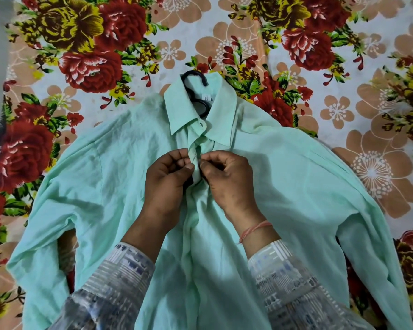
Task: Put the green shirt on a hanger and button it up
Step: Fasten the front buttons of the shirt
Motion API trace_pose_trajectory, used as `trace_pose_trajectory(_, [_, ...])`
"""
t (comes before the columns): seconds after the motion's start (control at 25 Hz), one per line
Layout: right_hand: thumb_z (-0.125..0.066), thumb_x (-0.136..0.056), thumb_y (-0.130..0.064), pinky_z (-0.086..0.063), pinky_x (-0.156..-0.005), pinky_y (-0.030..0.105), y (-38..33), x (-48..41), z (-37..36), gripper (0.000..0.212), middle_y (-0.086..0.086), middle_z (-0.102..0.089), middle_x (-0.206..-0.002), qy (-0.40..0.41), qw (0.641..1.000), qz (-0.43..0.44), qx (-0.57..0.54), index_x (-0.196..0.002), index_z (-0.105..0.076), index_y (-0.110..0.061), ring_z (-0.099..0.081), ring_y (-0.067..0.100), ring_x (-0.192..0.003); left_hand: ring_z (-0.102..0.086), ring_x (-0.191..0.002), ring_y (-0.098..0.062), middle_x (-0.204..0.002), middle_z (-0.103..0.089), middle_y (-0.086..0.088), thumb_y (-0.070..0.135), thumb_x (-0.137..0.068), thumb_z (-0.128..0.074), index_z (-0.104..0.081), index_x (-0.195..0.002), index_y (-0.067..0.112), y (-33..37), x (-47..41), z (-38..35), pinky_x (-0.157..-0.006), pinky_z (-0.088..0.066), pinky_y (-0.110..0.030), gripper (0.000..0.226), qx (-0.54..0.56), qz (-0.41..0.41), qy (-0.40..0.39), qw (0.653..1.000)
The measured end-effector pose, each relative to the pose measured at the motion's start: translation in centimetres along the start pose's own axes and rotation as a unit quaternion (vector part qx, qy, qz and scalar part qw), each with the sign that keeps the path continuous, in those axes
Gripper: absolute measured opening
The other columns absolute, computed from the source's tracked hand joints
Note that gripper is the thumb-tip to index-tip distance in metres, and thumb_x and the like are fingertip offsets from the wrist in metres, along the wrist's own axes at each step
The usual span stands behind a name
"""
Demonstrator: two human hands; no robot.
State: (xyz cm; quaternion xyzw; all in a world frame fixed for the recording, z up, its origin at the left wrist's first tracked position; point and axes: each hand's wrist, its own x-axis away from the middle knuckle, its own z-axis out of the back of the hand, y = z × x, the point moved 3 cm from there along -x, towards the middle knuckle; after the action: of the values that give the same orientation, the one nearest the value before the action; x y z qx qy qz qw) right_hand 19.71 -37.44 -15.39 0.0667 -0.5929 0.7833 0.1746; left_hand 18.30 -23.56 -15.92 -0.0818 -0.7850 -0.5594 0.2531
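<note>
- Green shirt [260, 186]: we are seeing it lying front-up on the floral bedsheet [224, 32], collar away from us and hem towards us, sleeves spread to either side.
- Hanger [196, 78]: black, already inside the shirt; its hook is showing out of the collar opening.
- Collar button [202, 125]: it is looking fastened.
- Placket [194, 160]: its long axis is running from the collar straight down towards us, passing directly between our two hands; this line is what the next move turns on.
- Left hand [169, 179]: we are pinching the buttonhole strip, fingers [179, 156] closed on the cloth.
- Right hand [227, 177]: we are holding the opposite edge just beside it, fingertips closed tight; the button itself is hidden, so we cannot tell whether it is through.
- Judgement: both hands are equally near; the remaining buttons are lying lower along the same line, towards us.
</note>
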Motion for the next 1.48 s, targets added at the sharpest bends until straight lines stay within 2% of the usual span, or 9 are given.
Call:
trace_pose_trajectory(0.24, [-0.074, -0.091, -0.015, -0.065, -0.092, 0.047, 0.9, -0.1, -0.5, 0.012, -0.001, -0.083, -0.094, -0.032, 0.997, -0.036, -0.065, -0.099, -0.082, -0.016, -0.080, 0.016, -0.093, -0.067, -0.095, -0.030, -0.090, -0.069, -0.006, -0.019, -0.098, -0.048, -0.071, -0.112, 0.003, -0.4, 0.0, 0.3, -0.091, -0.062, -0.038, 0.035, 0.032, 0.003, -0.037, 0.999])
trace_pose_trajectory(0.36, [-0.073, -0.093, -0.014, -0.065, -0.091, 0.050, 0.9, 0.2, -0.5, 0.010, -0.001, -0.083, -0.093, -0.028, 0.996, -0.030, -0.082, -0.097, -0.082, -0.017, -0.080, 0.019, -0.092, -0.074, -0.097, -0.027, -0.097, -0.076, -0.009, -0.021, -0.097, -0.046, -0.071, -0.116, 0.002, -0.4, 0.1, 0.3, -0.090, -0.064, -0.036, 0.039, 0.045, 0.006, -0.039, 0.998])
trace_pose_trajectory(0.48, [-0.074, -0.093, -0.012, -0.064, -0.092, 0.048, 0.9, 0.3, -0.4, 0.010, -0.002, -0.083, -0.092, -0.019, 0.995, -0.028, -0.092, -0.096, -0.082, -0.017, -0.080, 0.017, -0.091, -0.070, -0.103, -0.036, -0.103, -0.070, -0.017, -0.021, -0.097, -0.047, -0.067, -0.124, -0.007, -0.8, 0.0, 0.4, -0.098, -0.059, -0.046, 0.036, 0.033, 0.005, -0.023, 0.999])
trace_pose_trajectory(0.6, [-0.074, -0.094, -0.011, -0.065, -0.090, 0.041, 0.7, 0.5, -0.2, 0.009, -0.003, -0.082, -0.090, 0.014, 0.995, -0.021, -0.099, -0.097, -0.081, -0.016, -0.078, 0.014, -0.088, -0.069, -0.104, -0.041, -0.104, -0.071, -0.020, -0.020, -0.096, -0.050, -0.071, -0.120, -0.004, -1.3, 0.0, 0.2, -0.105, -0.055, -0.057, 0.035, 0.022, 0.005, -0.006, 1.000])
trace_pose_trajectory(0.72, [-0.074, -0.093, -0.012, -0.062, -0.085, 0.028, 0.0, 0.7, 0.0, 0.010, -0.009, -0.081, -0.088, 0.046, 0.997, 0.050, -0.020, -0.097, -0.081, -0.017, -0.075, 0.006, -0.085, -0.070, -0.110, -0.054, -0.114, -0.073, -0.032, -0.018, -0.094, -0.053, -0.074, -0.116, -0.002, -1.4, 0.1, 0.1, -0.105, -0.054, -0.061, 0.035, 0.008, -0.008, -0.010, 1.000])
trace_pose_trajectory(1.0, [-0.073, -0.093, -0.012, -0.055, -0.078, 0.011, -1.0, 0.7, -0.2, 0.012, -0.012, -0.079, -0.085, 0.029, 0.996, 0.086, 0.024, -0.097, -0.082, -0.019, -0.073, -0.001, -0.083, -0.073, -0.092, -0.039, -0.098, -0.076, -0.033, -0.008, -0.103, -0.051, -0.079, -0.105, -0.001, -0.8, -0.3, 0.3, -0.089, -0.063, -0.046, 0.029, 0.002, 0.010, 0.005, 1.000])
trace_pose_trajectory(1.12, [-0.073, -0.093, -0.014, -0.060, -0.082, 0.019, -1.0, 0.3, -0.3, 0.013, -0.014, -0.079, -0.086, 0.018, 0.999, 0.049, 0.013, -0.098, -0.082, -0.022, -0.074, -0.002, -0.084, -0.072, -0.098, -0.046, -0.111, -0.073, -0.040, -0.006, -0.100, -0.062, -0.078, -0.112, -0.005, -0.6, -0.9, 0.5, -0.099, -0.059, -0.055, 0.020, -0.001, 0.020, 0.016, 1.000])
trace_pose_trajectory(1.24, [-0.070, -0.093, -0.017, -0.065, -0.089, 0.034, -0.6, -0.3, -0.5, 0.014, -0.009, -0.081, -0.090, -0.001, 1.000, 0.003, 0.002, -0.099, -0.081, -0.022, -0.076, 0.004, -0.087, -0.073, -0.103, -0.057, -0.107, -0.076, -0.037, -0.008, -0.096, -0.068, -0.078, -0.111, -0.006, -0.6, -1.0, 0.4, -0.099, -0.061, -0.059, 0.018, -0.012, 0.030, 0.022, 0.999])
trace_pose_trajectory(1.48, [-0.067, -0.084, -0.029, -0.065, -0.090, 0.041, -0.6, -0.9, -0.6, 0.023, -0.004, -0.082, -0.091, -0.020, 0.999, -0.037, -0.007, -0.099, -0.081, -0.020, -0.079, 0.012, -0.089, -0.077, -0.099, -0.047, -0.103, -0.079, -0.033, -0.003, -0.095, -0.073, -0.081, -0.107, -0.005, -0.9, -0.5, 0.1, -0.096, -0.064, -0.055, 0.014, -0.010, 0.016, 0.021, 1.000])
